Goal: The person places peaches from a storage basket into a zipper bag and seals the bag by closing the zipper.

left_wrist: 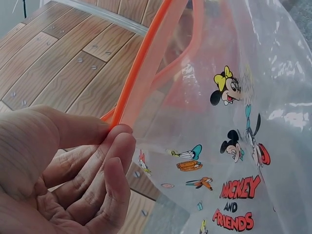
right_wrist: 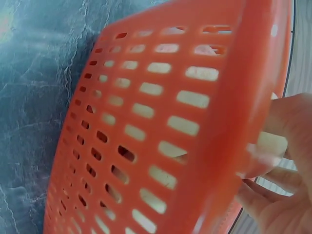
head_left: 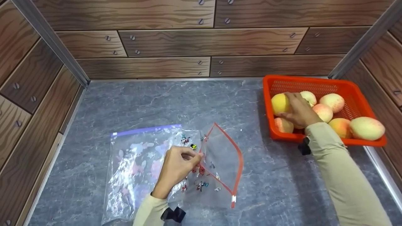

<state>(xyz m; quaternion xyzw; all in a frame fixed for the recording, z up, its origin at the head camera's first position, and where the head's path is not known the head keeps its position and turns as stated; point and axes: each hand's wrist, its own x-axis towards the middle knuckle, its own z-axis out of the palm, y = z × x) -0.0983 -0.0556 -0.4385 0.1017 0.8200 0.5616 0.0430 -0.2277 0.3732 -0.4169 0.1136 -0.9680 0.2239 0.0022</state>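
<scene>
My left hand pinches the red rim of a clear zip bag between thumb and fingertips. The bag's mouth gapes toward the right, with a white slider at its near corner. In the left wrist view, the pinched orange-red strip rises above cartoon prints and "Mickey and Friends" lettering. Over at the red basket, my right hand reaches inside, fingers and thumb curled round a yellow round fruit. The right wrist view shows the basket's slotted wall hiding much of that grip.
A second clear bag with a purple zip lies flat at the left, partly beneath the first. Several peach-like fruits and a longer pale one fill the basket. Wood-patterned panels wall the grey tabletop.
</scene>
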